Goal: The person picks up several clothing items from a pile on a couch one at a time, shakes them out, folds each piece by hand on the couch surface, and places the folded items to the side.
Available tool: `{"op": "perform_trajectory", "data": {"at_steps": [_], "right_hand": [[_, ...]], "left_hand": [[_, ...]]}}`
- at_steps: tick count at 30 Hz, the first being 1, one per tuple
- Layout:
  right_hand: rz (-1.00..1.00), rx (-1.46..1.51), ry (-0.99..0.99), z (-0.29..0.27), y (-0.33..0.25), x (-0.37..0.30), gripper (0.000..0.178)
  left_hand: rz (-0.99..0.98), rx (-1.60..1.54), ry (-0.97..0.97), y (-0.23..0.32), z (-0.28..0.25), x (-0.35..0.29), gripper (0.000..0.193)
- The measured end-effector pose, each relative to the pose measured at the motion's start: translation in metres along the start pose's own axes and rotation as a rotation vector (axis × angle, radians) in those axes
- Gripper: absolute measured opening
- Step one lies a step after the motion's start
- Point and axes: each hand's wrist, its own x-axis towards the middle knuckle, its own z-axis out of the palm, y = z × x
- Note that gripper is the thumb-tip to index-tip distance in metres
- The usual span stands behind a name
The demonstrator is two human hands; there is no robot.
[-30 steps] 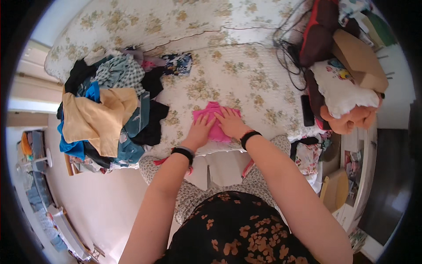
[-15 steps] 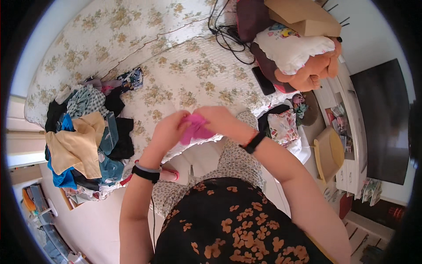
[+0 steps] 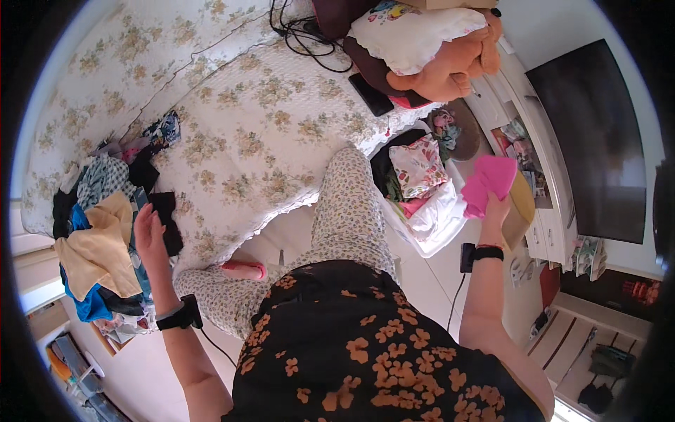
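In my right hand [image 3: 496, 209], raised out to the right, is a small bright pink folded cloth [image 3: 492, 181]. It is beyond the right side of a white plastic tub [image 3: 444, 243]. Folded clothes lie in the tub, among them a white garment [image 3: 434, 213] and a floral print one [image 3: 417, 169]. My left hand [image 3: 150, 232] is empty, its fingers extended, at the right side of a heap of clothes. A cream garment [image 3: 102, 243] tops that heap, with blue, black and checked pieces [image 3: 105, 181] around it.
The bed [image 3: 246, 141] has a floral quilt. On it are a dark phone [image 3: 370, 96], black cables [image 3: 302, 42], a white pillow [image 3: 415, 32] and a brown plush toy [image 3: 450, 81]. A yellow chair [image 3: 522, 204] stands near a white cabinet [image 3: 538, 232] and a dark television [image 3: 589, 141].
My hands have parted. The right one has carried the pink cloth from above the bed edge to the far right; the left has let go and moved to the clothes heap. The view has shifted right.
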Motion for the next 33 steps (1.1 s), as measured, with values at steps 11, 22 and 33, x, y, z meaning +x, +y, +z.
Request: {"op": "perform_trajectory", "data": {"at_steps": [11, 22, 33], "right_hand": [[0.377, 0.318, -0.550, 0.081, 0.025, -0.007, 0.038], [-0.175, 0.273, -1.377, 0.235, -0.201, -0.165, 0.034], [-0.493, 0.163, -2.073, 0.210, -0.291, -0.324, 0.027]], "left_hand": [[0.044, 0.054, 0.233, 0.011, -0.033, -0.024, 0.030], [0.086, 0.238, 0.267, -0.006, -0.030, -0.051, 0.028], [-0.005, 0.830, 1.114, -0.047, -0.143, 0.042, 0.069]]}}
